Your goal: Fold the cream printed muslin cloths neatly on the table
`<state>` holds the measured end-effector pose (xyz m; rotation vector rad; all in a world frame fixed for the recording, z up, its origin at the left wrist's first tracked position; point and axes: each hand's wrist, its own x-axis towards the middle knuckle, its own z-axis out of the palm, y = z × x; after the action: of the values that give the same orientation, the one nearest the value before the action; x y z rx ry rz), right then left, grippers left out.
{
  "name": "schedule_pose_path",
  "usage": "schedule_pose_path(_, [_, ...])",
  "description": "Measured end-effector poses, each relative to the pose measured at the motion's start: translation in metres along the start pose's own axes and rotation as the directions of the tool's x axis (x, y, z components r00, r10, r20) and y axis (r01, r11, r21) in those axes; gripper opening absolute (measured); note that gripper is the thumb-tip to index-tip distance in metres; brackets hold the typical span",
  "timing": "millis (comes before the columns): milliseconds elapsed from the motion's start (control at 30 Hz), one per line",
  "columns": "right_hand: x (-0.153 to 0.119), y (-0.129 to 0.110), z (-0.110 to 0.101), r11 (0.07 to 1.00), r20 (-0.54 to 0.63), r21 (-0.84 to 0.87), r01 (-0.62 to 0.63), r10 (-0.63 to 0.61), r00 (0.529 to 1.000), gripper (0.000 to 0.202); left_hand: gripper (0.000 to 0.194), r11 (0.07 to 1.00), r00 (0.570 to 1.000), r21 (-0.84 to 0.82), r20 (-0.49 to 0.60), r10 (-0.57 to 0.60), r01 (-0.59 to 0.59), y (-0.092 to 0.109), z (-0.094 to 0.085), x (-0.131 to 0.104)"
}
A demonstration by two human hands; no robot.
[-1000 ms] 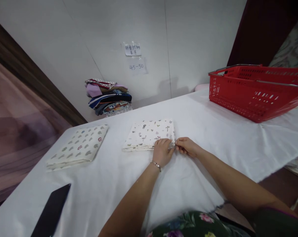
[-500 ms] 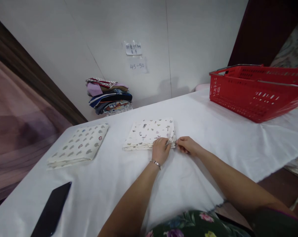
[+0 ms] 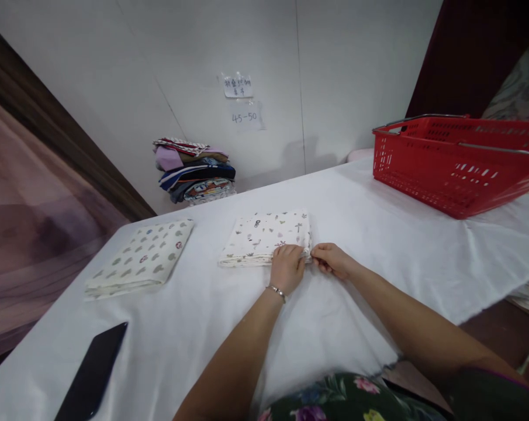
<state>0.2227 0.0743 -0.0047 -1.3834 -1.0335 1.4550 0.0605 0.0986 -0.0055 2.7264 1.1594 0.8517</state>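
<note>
A folded white cloth [image 3: 268, 231] printed with small plants and animals lies in the middle of the table. My left hand [image 3: 287, 269] grips its near edge close to the right corner, fingers on top and thumb toward the front. Just beside it, my right hand [image 3: 329, 260] is closed in a pinch at the cloth's near right corner. The fingertips partly hide the bit of fabric there. Further left lies a second folded cloth [image 3: 144, 254], cream with grey-green mouse-head shapes and a few red and blue ones.
A dark phone [image 3: 93, 371] rests on the white-covered table [image 3: 194, 339] at the near left. On the right stands a red plastic basket [image 3: 448, 169] with metal handles. Beyond the far edge is a pile of folded fabrics [image 3: 196, 169] by the wall, below two paper signs [image 3: 244, 116].
My right hand has shifted slightly left, closer to the cloth's corner. My left hand has moved a touch to the right along the near edge.
</note>
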Motion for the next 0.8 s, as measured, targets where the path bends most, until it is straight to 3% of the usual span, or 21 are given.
schedule_pose_path(167, [-0.002, -0.001, 0.0, 1.0, 0.012, 0.026, 0.012, -0.013, 1.0, 0.02, 0.027, 1.0, 1.0, -0.013, 0.0, 0.001, -0.001, 0.003, -0.001, 0.0])
schedule_pose_path(367, [-0.001, 0.001, -0.005, 0.999, -0.017, -0.015, 0.029, -0.029, 0.999, 0.023, 0.011, 0.997, 0.997, 0.01, -0.007, -0.073, 0.073, 0.0, 0.0, 0.004])
schedule_pose_path(800, [0.009, 0.01, -0.002, 0.98, -0.079, -0.196, -0.031, 0.016, 0.997, 0.024, 0.013, 0.997, 0.996, -0.011, -0.031, -0.078, 0.078, -0.003, 0.001, 0.005])
